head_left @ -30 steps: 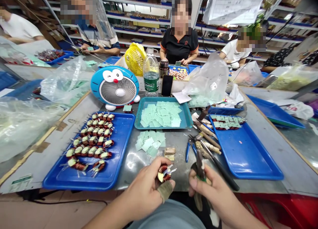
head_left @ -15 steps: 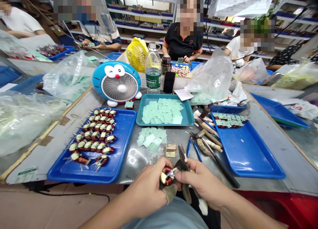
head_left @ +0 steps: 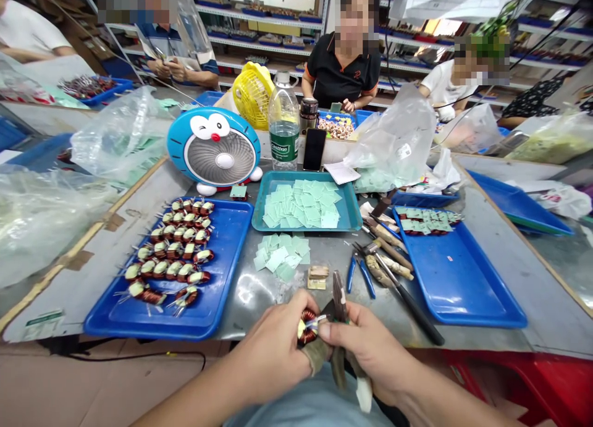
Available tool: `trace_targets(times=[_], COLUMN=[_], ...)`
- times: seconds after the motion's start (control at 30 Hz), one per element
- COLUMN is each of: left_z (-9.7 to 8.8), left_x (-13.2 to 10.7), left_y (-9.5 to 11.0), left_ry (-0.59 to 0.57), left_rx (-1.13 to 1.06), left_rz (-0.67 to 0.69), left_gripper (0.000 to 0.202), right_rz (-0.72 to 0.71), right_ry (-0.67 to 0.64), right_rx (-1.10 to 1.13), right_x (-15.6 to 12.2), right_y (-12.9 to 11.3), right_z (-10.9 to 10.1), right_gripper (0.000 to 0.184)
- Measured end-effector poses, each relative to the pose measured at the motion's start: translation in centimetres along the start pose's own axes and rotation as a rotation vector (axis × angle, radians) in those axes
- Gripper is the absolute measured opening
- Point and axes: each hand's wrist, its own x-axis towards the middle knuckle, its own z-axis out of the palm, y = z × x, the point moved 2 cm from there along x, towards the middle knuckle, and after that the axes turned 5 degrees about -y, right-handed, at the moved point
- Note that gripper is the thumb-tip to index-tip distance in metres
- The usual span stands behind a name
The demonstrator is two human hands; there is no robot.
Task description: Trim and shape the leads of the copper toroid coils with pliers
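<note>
Two hands sit close together above the front of the metal worktop [head_left: 259, 300]. The left hand [head_left: 271, 353] pinches a copper-wound toroid coil [head_left: 307, 327] (one finger wrapped in a tan bandage [head_left: 316, 356]), while the right hand [head_left: 365, 353] grips pliers [head_left: 340, 306], their nose just beside the coil's leads. A blue tray [head_left: 245, 241] of similar coils lies ahead and left.

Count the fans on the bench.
2: a blue cartoon fan and, behind it, a yellow fan beside the water bottle. Others may be hidden.
</note>
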Motion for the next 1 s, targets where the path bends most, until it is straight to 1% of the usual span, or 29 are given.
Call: trace_targets(times=[0.03,0.1,0.17,0.23,0.3,0.37,0.4,0.47,0.57,0.63,0.7,0.8,0.9,0.93,1.0], left_z=[-0.1,-0.4,-0.7,-0.9,-0.8,-0.5,-0.4,0.1,0.6,0.8,0.9,1.2,1.5,1.5,1.6], left_x=[0.0,-0.2,-0.3,-0.5,-0.6,-0.6,-0.5,-0.4,-0.3,-0.2,-0.2,0.0,0.2,0.3,0.5], left_y=[0.0,0.1,0.1,0.1,0.0,-0.1,-0.1,-0.3,-0.6,-0.7,-0.9,-1.0,-1.1,-1.1,-1.2], left_ry=[-0.001,-0.007,-0.021,-0.035,-0.033,-0.016,-0.006,0.004,0.036,0.078,0.113,0.132,0.125,0.126,0.131], left_rx=[0.007,0.013,0.017,0.032,0.048,0.058,0.060,0.067,0.091,0.113,0.134,0.148,0.165,0.176,0.192], left_rz=[0.001,0.000,0.003,0.011,0.030,0.048,0.054,0.055,0.059,0.073,0.089,0.090,0.029,0.000,-0.033], left_gripper=[0.018,0.018,0.019,0.020,0.021,0.021,0.022,0.022,0.020,0.016,0.014,0.013,0.013,0.014,0.018], right_rz=[-0.018,-0.071,-0.148,-0.268,-0.393,-0.456,-0.461,-0.430,-0.321,-0.258,-0.250,-0.318,-0.410,-0.463,-0.624], right_ry=[-0.005,-0.030,-0.033,-0.027,-0.077,-0.156,-0.179,-0.191,-0.189,-0.167,-0.135,-0.082,0.003,0.032,0.056], right_rx=[-0.031,-0.161,-0.354,-0.586,-0.808,-0.952,-0.982,-0.972,-0.853,-0.790,-0.812,-0.944,-1.121,-1.192,-1.342], right_x=[0.1,0.0,-0.2,-0.7,-1.2,-1.5,-1.5,-1.5,-1.3,-1.2,-1.3,-1.6,-1.7,-1.8,-1.9], right_y=[0.0,-0.3,-1.1,-2.4,-3.7,-4.6,-4.8,-4.8,-4.3,-3.9,-3.7,-3.5,-2.7,-2.4,-1.9], right_z=[-0.1,-0.4,-0.8,-1.1,-1.0,-0.7,-0.6,-0.5,-0.6,-0.6,-0.4,0.0,0.3,0.3,0.4], right_gripper=[0.041,0.037,0.031,0.020,0.012,0.013,0.014,0.010,0.009,0.012,0.014,0.015,0.017,0.017,0.016])
